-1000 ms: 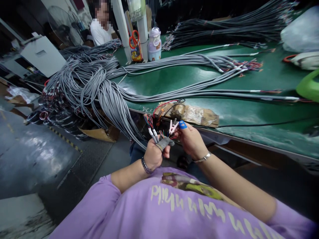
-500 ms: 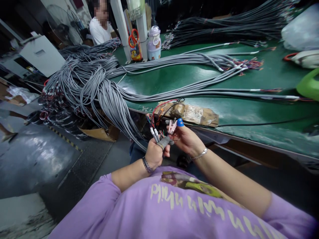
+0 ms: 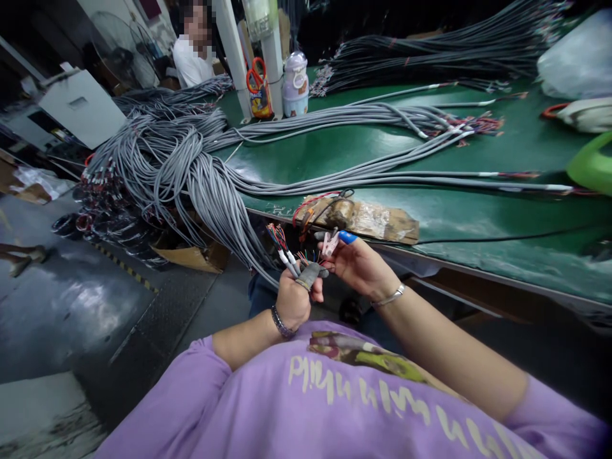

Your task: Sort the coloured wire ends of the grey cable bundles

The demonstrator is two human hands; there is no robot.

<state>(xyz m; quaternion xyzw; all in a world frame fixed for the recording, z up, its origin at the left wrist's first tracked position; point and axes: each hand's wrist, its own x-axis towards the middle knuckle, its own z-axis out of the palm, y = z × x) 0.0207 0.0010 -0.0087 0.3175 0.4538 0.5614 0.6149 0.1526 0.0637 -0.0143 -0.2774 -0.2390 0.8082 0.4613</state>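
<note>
My left hand is closed around the ends of grey cables, whose coloured wire tips fan out above the fist. A grey cot covers its thumb. My right hand, with a blue cot on the forefinger, pinches a small pink clip just right of those wire tips. Both hands hover in front of the near edge of the green table, below a taped brown block with red and black leads.
A large bundle of grey cables spills off the table's left end toward the floor. More cables run across the table. A bottle, scissors and white posts stand at the back. Another person in white sits far left. A green object lies at right.
My left hand has tilted the cable ends a little to the left, so the wire tips now fan out further from the clip. My right hand stays near the same spot.
</note>
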